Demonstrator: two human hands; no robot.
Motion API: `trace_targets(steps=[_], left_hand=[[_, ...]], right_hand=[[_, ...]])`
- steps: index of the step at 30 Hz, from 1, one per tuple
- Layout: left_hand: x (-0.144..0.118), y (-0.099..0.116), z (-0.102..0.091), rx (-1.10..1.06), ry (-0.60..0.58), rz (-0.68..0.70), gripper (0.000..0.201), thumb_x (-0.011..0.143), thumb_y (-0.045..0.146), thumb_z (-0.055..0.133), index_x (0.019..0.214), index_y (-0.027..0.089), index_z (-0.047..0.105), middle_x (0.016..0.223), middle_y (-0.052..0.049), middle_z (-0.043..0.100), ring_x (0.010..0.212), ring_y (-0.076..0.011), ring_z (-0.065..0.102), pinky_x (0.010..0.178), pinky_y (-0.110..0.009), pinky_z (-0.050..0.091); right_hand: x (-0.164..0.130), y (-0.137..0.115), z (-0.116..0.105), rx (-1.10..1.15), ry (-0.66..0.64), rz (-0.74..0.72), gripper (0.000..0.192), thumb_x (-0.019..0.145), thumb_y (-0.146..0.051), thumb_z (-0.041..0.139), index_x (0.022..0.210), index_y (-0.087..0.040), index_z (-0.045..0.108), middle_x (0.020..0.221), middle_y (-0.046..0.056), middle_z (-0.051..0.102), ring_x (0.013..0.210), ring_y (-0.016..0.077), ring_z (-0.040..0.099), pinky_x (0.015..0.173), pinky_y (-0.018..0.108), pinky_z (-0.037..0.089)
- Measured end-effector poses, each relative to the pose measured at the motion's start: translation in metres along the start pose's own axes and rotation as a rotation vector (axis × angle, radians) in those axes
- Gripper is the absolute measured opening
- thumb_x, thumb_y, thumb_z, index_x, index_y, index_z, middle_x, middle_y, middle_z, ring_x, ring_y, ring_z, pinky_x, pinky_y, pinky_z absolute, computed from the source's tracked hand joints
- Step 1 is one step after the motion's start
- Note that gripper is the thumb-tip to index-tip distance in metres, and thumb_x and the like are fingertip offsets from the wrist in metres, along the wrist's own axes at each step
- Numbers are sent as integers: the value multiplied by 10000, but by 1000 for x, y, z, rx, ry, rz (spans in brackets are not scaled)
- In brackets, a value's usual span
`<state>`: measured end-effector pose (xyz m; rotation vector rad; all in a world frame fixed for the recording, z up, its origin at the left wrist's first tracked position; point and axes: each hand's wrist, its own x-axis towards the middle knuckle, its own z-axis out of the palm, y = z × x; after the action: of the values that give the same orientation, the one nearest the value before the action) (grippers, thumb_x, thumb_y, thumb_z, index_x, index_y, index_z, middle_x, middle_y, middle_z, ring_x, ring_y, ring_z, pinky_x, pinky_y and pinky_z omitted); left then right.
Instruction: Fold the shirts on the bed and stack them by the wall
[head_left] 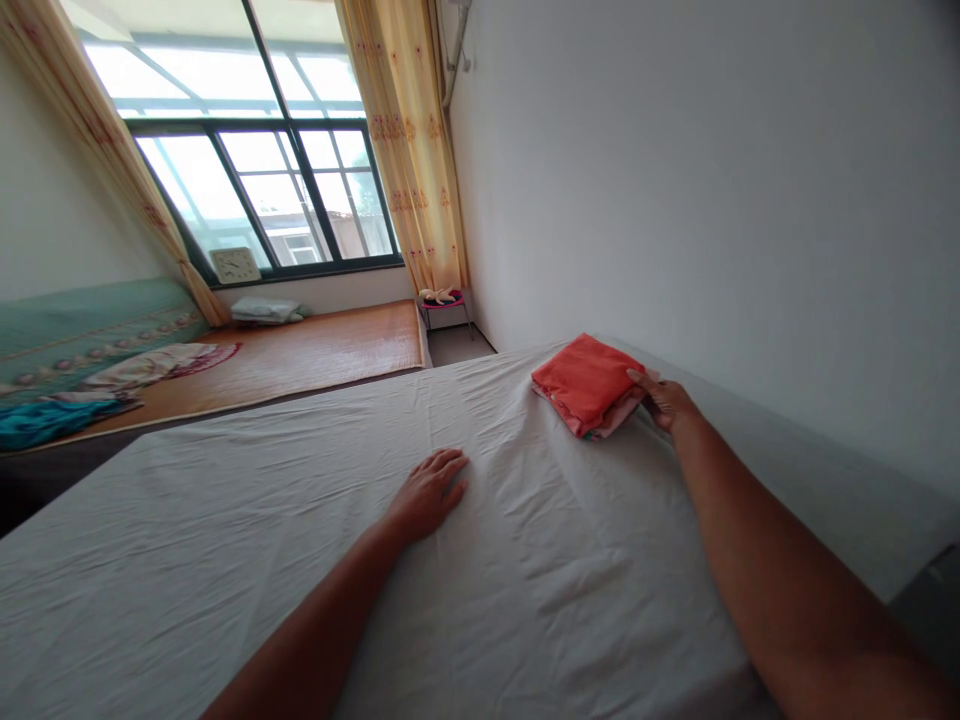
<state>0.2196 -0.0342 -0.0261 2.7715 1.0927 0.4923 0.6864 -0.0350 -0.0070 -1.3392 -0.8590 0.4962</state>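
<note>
Here we lean over a bed [300,560] with a wrinkled white sheet, both hands out on it.

Beyond the bed's far edge we see a second bed with a woven mat [315,355], a barred window [255,190] with yellow curtains [409,150], and a plain white wall on the right. A folded stack of clothes [589,385] lies near the bed's far right edge by the wall: orange-red on top, pink layers showing below. Our right hand [664,400] grips its near right corner, thumb on top; the fingers go under the fabric and we cannot tell how they sit. Our left hand [431,492] rests flat mid-bed, fingers close together, well apart from the stack. Small items on the pink stool [444,303] are too far to make out.
</note>
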Motion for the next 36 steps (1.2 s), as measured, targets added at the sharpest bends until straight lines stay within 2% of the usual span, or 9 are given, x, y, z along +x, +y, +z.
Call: trace_targets(steps=[4, 9, 12, 15, 18, 22, 26, 32, 36], left_hand=[[0, 0, 0, 1, -2, -3, 439, 938, 408, 387, 1323, 236, 506, 1399, -74, 475, 1310, -246, 396, 1093, -435, 337], [0, 2, -2, 1, -7, -8, 436, 936, 405, 393, 1320, 233, 506, 1396, -74, 476, 1307, -247, 398, 1091, -437, 338], [-2, 4, -2, 2, -4, -9, 431, 935, 395, 397, 1320, 234, 503, 1388, -70, 484, 1305, -243, 398, 1093, -435, 332], [-5, 3, -1, -20, 7, -16, 415, 927, 377, 417, 1306, 238, 516, 1379, -70, 491, 1304, -233, 400, 1100, -425, 324], [-6, 4, -7, -106, 12, -40, 405, 912, 350, 452, 1288, 221, 528, 1362, -84, 503, 1282, -222, 429, 1091, -411, 344], [-3, 16, -44, -292, 169, -40, 438, 923, 341, 440, 1334, 191, 468, 1362, -118, 488, 1253, -218, 454, 1056, -395, 393], [-22, 27, -93, -467, 358, -84, 476, 919, 394, 458, 1347, 187, 433, 1286, -129, 535, 1119, -237, 545, 915, -386, 498], [-122, -6, -146, -690, 552, -209, 409, 890, 373, 506, 1222, 135, 494, 1150, -116, 621, 1069, -237, 586, 867, -353, 517], [-200, -47, -191, -476, 670, -389, 351, 877, 360, 503, 1141, 138, 569, 1076, -89, 674, 1010, -241, 614, 858, -354, 502]], right_hand=[[-5, 2, -3, 9, -145, 217, 371, 669, -547, 691, 790, -209, 600, 697, 92, 674, 716, 267, 659, 594, 387, 575], [-14, -9, 4, -45, -147, 288, 481, 699, -569, 667, 1015, -216, 585, 865, 105, 701, 722, 245, 660, 589, 389, 560], [-18, -12, 7, -103, -181, 304, 480, 748, -559, 613, 1065, -204, 549, 885, 118, 697, 779, 249, 664, 604, 395, 556], [-22, -15, 12, 44, -260, 297, 305, 779, -457, 589, 960, -212, 573, 861, 127, 695, 807, 262, 665, 629, 394, 555], [-35, -34, 31, 166, -278, 169, 225, 760, -395, 597, 915, -232, 587, 863, 90, 686, 788, 249, 659, 626, 364, 555], [-84, -87, 87, 212, -328, -20, 319, 676, -380, 698, 932, -218, 599, 798, 31, 650, 708, 208, 623, 597, 322, 540], [-165, -140, 158, 184, -569, -230, 417, 683, -365, 712, 1048, -218, 575, 902, 25, 644, 778, 193, 602, 657, 303, 527], [-266, -181, 262, 55, -932, -482, 397, 693, -270, 684, 1063, -244, 544, 859, -2, 640, 750, 193, 591, 637, 287, 496], [-305, -201, 330, 205, -1204, -439, 572, 685, -330, 728, 1200, -255, 489, 987, 18, 638, 846, 201, 598, 707, 304, 501]])
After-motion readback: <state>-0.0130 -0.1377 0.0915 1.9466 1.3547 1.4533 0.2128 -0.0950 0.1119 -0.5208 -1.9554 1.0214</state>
